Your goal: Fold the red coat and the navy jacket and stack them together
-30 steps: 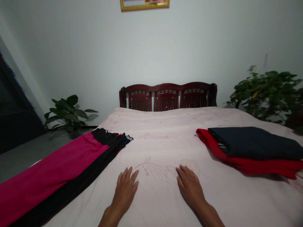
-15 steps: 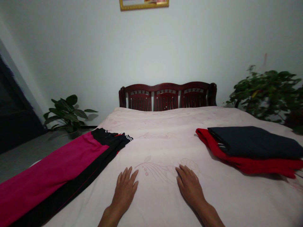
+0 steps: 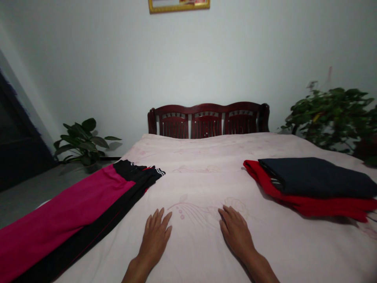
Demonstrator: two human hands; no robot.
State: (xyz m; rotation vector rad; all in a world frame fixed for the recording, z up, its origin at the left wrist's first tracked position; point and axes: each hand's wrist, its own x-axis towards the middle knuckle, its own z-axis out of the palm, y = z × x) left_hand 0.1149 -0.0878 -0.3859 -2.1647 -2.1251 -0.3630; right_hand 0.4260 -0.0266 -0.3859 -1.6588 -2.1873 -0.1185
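Note:
My left hand [image 3: 155, 236] and my right hand [image 3: 235, 231] both lie flat, palms down, on the pale pink bedsheet [image 3: 203, 177], fingers a little apart and holding nothing. To the left lies a long magenta garment [image 3: 64, 214] spread over black trousers [image 3: 97, 226] that reach the bed's left edge. At the right sits a folded dark navy garment [image 3: 318, 177] on top of a folded red garment [image 3: 318, 205].
A dark wooden headboard [image 3: 207, 120] stands against the white wall. Potted plants stand on the floor at the left [image 3: 82, 141] and at the right [image 3: 335, 116]. A gold picture frame [image 3: 179, 5] hangs above. A dark doorway [image 3: 14, 145] is at far left.

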